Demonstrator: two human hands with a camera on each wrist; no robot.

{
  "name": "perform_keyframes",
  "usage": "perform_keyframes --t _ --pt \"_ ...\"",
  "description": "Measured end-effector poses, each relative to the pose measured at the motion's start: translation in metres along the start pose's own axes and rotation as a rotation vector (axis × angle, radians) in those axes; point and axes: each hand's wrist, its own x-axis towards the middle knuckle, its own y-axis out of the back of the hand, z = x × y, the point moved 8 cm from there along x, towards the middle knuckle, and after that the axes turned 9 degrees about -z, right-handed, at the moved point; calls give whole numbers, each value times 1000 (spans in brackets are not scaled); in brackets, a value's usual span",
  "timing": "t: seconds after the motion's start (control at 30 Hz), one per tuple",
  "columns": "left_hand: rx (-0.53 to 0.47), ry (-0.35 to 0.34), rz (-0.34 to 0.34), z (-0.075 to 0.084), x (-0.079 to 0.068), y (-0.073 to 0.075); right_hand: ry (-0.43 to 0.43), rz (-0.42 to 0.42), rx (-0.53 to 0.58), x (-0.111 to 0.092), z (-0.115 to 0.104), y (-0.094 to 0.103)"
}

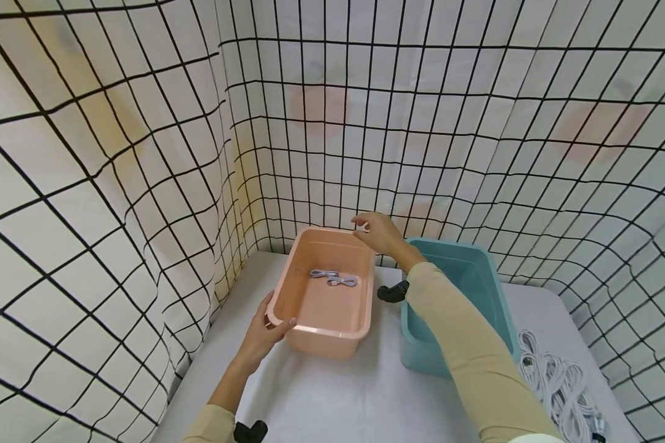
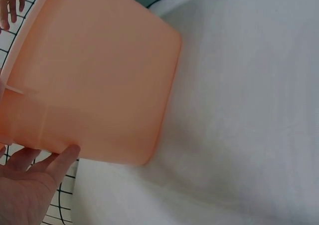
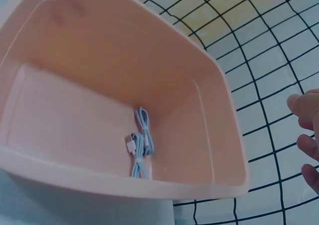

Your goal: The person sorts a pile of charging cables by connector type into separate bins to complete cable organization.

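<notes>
My left hand grips the near left corner of a peach plastic bin, thumb over the rim. In the left wrist view, its fingers lie against the bin's outer wall. Inside the bin are two coiled USB cables, close together on the floor; one white plug shows in the right wrist view. My right hand hovers over the bin's far right corner, fingers loosely bent. Nothing shows between those fingers, which stand apart from the bin in the right wrist view.
A teal bin stands to the right, partly hidden by my right forearm. Several white cables lie heaped on the white table beyond it. Black netting over white sheeting encloses the back and sides.
</notes>
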Motion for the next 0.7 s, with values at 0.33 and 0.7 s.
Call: perform_keyframes --t 0.33,0.7 --pt "-7 -10 -4 2 -3 -1 0 25 57 -14 10 7" --pt "-7 -28 -21 3 -3 -3 4 72 63 -35 23 13"
